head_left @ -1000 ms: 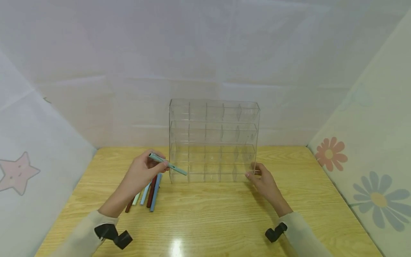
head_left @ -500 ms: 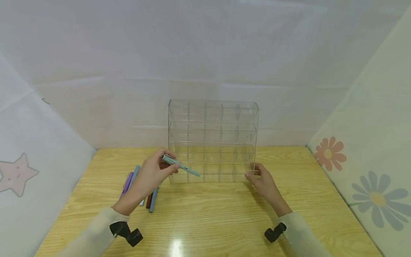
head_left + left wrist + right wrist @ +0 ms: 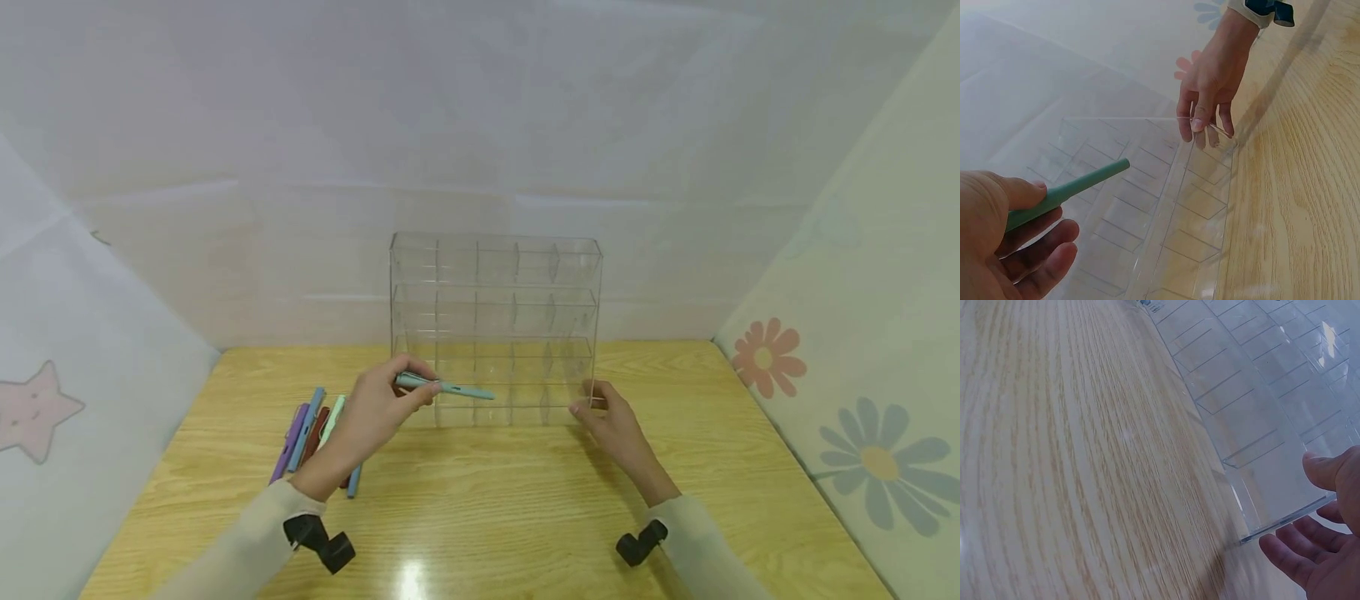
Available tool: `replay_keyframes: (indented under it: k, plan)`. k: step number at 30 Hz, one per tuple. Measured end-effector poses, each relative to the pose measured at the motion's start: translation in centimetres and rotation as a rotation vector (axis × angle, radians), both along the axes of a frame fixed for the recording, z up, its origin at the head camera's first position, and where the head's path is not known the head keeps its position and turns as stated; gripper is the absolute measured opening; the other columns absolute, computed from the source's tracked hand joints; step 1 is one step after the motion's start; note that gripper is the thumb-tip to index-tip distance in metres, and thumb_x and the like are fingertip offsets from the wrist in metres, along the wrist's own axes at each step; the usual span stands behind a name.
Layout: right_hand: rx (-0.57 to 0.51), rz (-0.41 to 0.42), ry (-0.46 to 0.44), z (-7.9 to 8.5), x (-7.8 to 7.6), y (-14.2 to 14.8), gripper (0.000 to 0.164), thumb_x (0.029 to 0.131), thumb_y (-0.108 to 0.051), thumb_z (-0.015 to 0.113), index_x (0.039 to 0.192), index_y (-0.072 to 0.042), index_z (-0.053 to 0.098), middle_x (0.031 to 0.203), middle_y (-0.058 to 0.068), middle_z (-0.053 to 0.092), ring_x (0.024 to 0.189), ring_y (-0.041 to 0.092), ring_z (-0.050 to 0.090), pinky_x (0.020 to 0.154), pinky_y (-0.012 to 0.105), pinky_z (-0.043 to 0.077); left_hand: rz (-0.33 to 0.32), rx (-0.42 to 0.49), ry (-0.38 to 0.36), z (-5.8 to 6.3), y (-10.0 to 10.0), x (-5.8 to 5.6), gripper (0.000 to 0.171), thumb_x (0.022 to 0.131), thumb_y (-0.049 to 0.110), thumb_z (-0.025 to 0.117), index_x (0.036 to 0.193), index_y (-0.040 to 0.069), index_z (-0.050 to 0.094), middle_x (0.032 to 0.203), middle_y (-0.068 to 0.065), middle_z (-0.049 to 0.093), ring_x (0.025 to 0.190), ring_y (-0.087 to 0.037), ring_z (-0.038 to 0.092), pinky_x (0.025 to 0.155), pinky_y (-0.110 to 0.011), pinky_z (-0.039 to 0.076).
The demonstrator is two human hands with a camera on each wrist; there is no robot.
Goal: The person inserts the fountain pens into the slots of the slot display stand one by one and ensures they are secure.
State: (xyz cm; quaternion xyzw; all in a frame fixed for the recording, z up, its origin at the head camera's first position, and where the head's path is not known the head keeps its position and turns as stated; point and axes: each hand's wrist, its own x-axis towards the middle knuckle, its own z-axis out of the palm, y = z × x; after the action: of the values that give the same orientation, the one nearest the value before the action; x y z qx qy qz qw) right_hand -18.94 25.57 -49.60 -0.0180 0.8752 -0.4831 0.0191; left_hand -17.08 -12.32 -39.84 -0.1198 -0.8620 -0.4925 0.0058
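Note:
A clear plastic rack (image 3: 495, 315) with rows of small compartments stands upright on the table. In front of its lower left part, my left hand (image 3: 375, 410) holds a teal-green pen (image 3: 471, 391) between thumb and fingers. The pen lies nearly level, its free end pointing right across the rack's front; in the left wrist view the teal-green pen (image 3: 1088, 181) sticks out past the thumb. My right hand (image 3: 621, 429) grips the rack's lower right edge. In the right wrist view the thumb of the right hand (image 3: 1325, 540) is on the front and the fingers are behind the side panel.
Left of the rack lie several pens, among them a purple pen (image 3: 290, 443), a blue pen (image 3: 307, 429) and a light green pen (image 3: 334, 415). My left forearm covers part of them. A white cloth backdrop (image 3: 480, 125) rises behind the wooden table (image 3: 480, 517).
My left hand has moved right with the pen, from beside the rack to in front of it, and the pen has turned more level. The right hand keeps its grip on the rack.

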Motion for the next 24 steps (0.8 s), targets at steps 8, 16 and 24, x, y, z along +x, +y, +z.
replay_keyframes:
  k: [8,16,24]
  plan:
    - [0.006,0.010,0.011,0.2,0.1,0.0,0.062,0.108,-0.030,0.066,0.155,0.003,0.043,0.155,0.027,0.052,0.136,0.045,0.059,0.102,0.049,0.061,0.005,0.005,0.009,-0.5,1.5,-0.8,0.015,0.102,0.028,0.075,0.115,0.022,0.073,0.110,-0.002,0.077,0.095,-0.020,0.075,0.078,-0.032,0.059]
    - [0.000,-0.001,-0.002,0.0,0.0,-0.1,0.062,0.108,-0.030,0.066,0.155,0.002,0.044,0.155,0.027,0.053,0.137,0.044,0.059,0.102,0.049,0.060,-0.031,0.032,0.011,-1.2,3.5,-1.5,0.013,0.100,0.022,0.077,0.112,0.019,0.074,0.110,-0.004,0.075,0.093,-0.020,0.073,0.078,-0.032,0.060]
    - [-0.015,0.003,0.023,0.4,0.2,-0.1,0.062,0.108,-0.030,0.066,0.155,0.004,0.044,0.156,0.027,0.052,0.136,0.044,0.059,0.104,0.051,0.059,-0.055,0.015,0.069,-1.4,5.2,-2.1,0.014,0.099,0.020,0.078,0.111,0.016,0.074,0.116,-0.004,0.072,0.098,-0.018,0.075,0.085,-0.033,0.064]
